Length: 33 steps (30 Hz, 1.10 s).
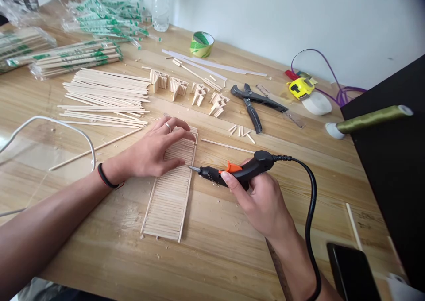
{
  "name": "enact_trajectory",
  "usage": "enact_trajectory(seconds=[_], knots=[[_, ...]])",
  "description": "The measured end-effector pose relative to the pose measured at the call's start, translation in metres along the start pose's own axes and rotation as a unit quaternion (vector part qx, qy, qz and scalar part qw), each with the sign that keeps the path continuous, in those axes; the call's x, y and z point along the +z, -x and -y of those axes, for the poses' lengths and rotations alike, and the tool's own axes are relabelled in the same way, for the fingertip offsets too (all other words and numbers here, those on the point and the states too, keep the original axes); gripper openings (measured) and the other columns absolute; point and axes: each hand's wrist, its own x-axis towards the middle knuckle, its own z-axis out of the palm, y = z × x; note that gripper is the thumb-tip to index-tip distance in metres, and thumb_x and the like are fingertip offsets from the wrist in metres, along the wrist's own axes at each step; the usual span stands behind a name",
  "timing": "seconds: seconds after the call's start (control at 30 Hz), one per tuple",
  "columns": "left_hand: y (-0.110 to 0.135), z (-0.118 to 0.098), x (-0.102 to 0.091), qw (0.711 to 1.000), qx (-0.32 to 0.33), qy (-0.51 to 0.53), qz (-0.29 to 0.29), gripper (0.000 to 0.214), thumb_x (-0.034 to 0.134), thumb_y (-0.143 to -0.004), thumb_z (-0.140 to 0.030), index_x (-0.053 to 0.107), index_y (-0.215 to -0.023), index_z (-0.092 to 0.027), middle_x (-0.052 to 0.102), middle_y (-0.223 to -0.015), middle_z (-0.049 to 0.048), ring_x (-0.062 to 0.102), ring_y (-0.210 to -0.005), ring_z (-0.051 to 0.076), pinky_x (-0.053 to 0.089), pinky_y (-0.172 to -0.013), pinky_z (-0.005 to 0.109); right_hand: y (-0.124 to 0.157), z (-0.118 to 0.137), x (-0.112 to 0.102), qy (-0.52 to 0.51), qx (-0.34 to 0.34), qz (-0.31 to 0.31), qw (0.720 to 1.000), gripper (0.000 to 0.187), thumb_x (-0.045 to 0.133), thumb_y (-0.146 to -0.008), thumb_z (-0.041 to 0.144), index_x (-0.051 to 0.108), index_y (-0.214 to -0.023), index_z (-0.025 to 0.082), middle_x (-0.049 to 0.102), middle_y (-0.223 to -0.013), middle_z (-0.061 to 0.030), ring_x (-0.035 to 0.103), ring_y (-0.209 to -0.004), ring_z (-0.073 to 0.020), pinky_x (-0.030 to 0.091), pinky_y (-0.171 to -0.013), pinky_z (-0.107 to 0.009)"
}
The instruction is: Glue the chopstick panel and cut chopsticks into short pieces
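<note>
A narrow panel of thin wooden sticks (168, 208), laid crosswise between two long side sticks, rests flat on the table. Across its upper part lies my left hand (159, 148), fingers spread and curved, thumb and fingertips over the panel. Wrapped in my right hand (259, 194) is a black hot glue gun (245, 170) with an orange trigger. Its metal nozzle touches or nearly touches the panel's right side stick, close to my left thumb. Just right of the panel's upper end lies a single stick (227, 145).
Loose sticks (106, 95) and wrapped chopstick packs (76, 59) cover the back left. Small stick bundles (178, 87), a cutter (255, 102), tape roll (202, 44) and tape measure (300, 87) lie beyond the panel. A white cable (59, 120) runs left; a phone (352, 272) sits front right.
</note>
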Motion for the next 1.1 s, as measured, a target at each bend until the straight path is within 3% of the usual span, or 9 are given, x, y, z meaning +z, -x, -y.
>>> enact_trajectory(seconds=[0.37, 0.9, 1.1], knots=[[0.0008, -0.0002, -0.0027, 1.000, -0.016, 0.012, 0.005, 0.051, 0.070, -0.088, -0.035, 0.056, -0.134, -0.018, 0.048, -0.144, 0.0155, 0.047, -0.137, 0.035, 0.039, -0.116, 0.053, -0.0008, -0.0071, 0.0057, 0.006, -0.012, -0.036, 0.999, 0.037, 0.063, -0.094, 0.055, 0.073, -0.092, 0.020, 0.077, -0.085, -0.0075, 0.071, -0.075, -0.0248, 0.054, -0.071, -0.036], [0.0013, -0.0046, -0.0073, 0.999, -0.031, 0.034, 0.003, 0.050, 0.069, -0.086, -0.025, 0.055, -0.134, -0.020, 0.050, -0.137, 0.0133, 0.050, -0.133, 0.033, 0.042, -0.114, 0.052, -0.0005, -0.0100, 0.0090, 0.032, -0.054, -0.070, 0.996, 0.034, 0.062, -0.096, 0.052, 0.069, -0.088, 0.020, 0.074, -0.081, -0.0068, 0.070, -0.073, -0.0245, 0.050, -0.062, -0.034], [0.0014, -0.0057, -0.0069, 0.999, -0.044, 0.029, -0.005, 0.044, 0.065, -0.091, -0.027, 0.055, -0.134, -0.018, 0.048, -0.141, 0.0144, 0.049, -0.136, 0.032, 0.040, -0.116, 0.050, -0.0008, -0.0102, 0.0094, 0.036, -0.081, -0.076, 0.993, 0.030, 0.062, -0.095, 0.050, 0.067, -0.089, 0.020, 0.073, -0.078, -0.0058, 0.069, -0.071, -0.0242, 0.052, -0.066, -0.035]])
